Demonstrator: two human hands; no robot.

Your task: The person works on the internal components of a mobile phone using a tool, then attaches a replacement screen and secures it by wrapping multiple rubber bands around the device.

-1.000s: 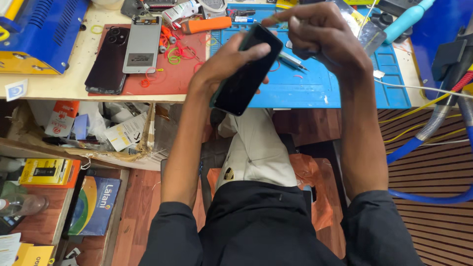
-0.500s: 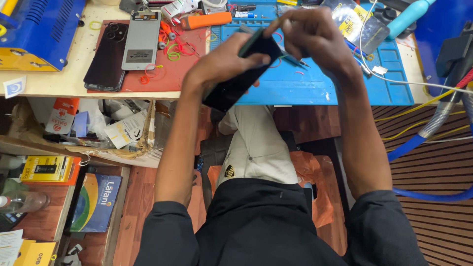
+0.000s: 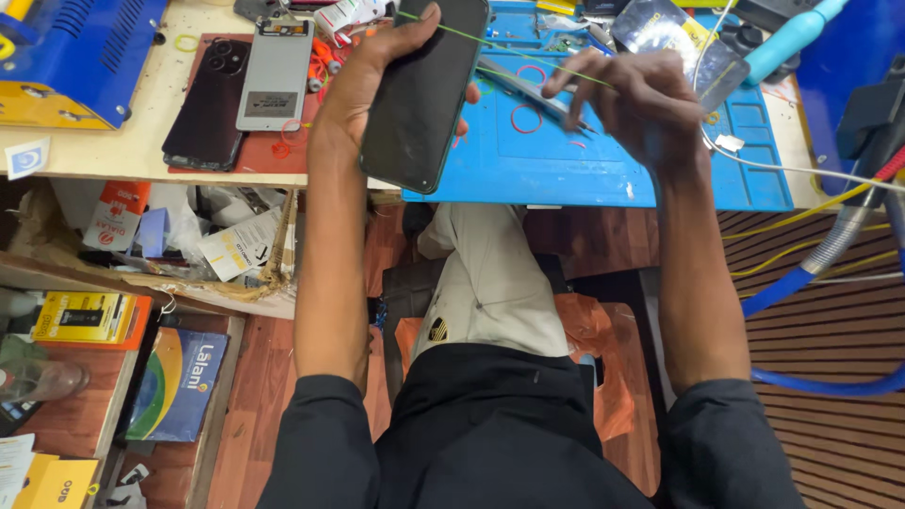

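My left hand [image 3: 377, 80] wraps around a black phone [image 3: 424, 94], a flat glossy slab with rounded corners, held tilted above the near edge of the blue work mat [image 3: 566, 170]. A thin green rubber band [image 3: 528, 66] runs taut from the phone's upper edge across to my right hand [image 3: 641, 108], whose fingers are pinched shut on the band's far end. Slim metal tweezers [image 3: 528, 87] lie on the mat below the band; I cannot tell whether my right fingers touch them.

The mat is smooth silicone with shallow moulded compartments along its far side; loose red bands [image 3: 525, 120] lie on its flat part. To the left, on a dull red pad [image 3: 283, 141], rest a dark phone back [image 3: 203, 108] and a grey phone frame [image 3: 273, 71] side by side. A blue and yellow machine [image 3: 66, 52] sits at the bench's far left. Under the bench, an open shelf [image 3: 189, 245] holds crumpled packets and small boxes.
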